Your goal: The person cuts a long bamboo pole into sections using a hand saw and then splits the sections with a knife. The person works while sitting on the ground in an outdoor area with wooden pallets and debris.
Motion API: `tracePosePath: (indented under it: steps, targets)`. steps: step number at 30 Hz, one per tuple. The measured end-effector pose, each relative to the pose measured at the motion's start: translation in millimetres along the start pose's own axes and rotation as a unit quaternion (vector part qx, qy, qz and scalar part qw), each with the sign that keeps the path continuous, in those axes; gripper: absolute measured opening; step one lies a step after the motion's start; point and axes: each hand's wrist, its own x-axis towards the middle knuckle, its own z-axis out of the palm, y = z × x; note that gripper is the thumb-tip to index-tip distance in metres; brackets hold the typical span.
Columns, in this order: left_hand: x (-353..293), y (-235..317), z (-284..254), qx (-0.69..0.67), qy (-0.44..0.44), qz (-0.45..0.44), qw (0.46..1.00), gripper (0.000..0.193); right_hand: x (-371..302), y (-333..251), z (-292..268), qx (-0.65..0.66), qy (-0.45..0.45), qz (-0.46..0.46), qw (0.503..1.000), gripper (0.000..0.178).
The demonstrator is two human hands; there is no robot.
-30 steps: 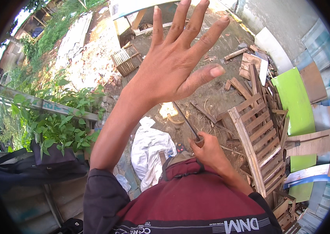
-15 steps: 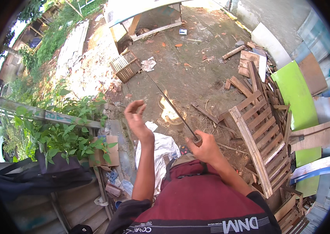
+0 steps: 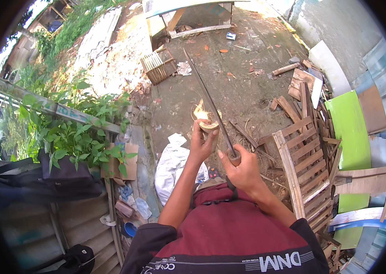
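My right hand (image 3: 241, 166) is closed round the short round handle of a machete (image 3: 208, 98). Its long dark blade points up and away, slanting to the left. Between the fingers of my left hand (image 3: 200, 145) is a pale curved piece (image 3: 208, 125), close beside the blade; whether it is wood or shell I cannot tell. Just past that piece lies a bright yellow-white patch (image 3: 200, 111) on the ground, and I cannot tell if it is flame or sunlit shavings.
On the right, a slatted wooden pallet (image 3: 306, 157) leans by a scrap-wood pile (image 3: 300, 96) and green panels (image 3: 349, 118). White sacking (image 3: 174, 171) lies by my feet. Leafy plants (image 3: 85, 137) and a dark bag (image 3: 65, 176) are at left. Ahead is a slatted crate (image 3: 155, 67).
My left hand has come down and right from a raised, open pose and now grips the pale piece. The machete has turned, showing more of its blade. The view has shifted slightly.
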Motion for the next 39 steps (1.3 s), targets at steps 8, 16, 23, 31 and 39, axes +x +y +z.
tracePosePath:
  steps: [8,16,23,31,39]
  targets:
    - [-12,6,-3,0.055,-0.013,0.022,0.998,0.032,-8,9,12,-0.009,-0.028,0.056,0.998,0.038]
    - [-14,9,-4,0.034,0.005,-0.013,0.999,0.031,-8,7,16,-0.008,-0.032,0.07,0.997,0.038]
    - [-13,6,-5,0.037,0.009,-0.007,0.999,0.031,-6,4,17,0.006,-0.037,0.083,0.996,0.039]
    - [-13,7,-4,0.029,0.025,-0.02,0.999,0.033,-6,5,19,0.002,-0.03,0.074,0.997,0.042]
    - [-13,4,-2,0.04,0.036,-0.023,0.998,0.034,-5,7,17,-0.012,-0.041,0.085,0.995,0.043]
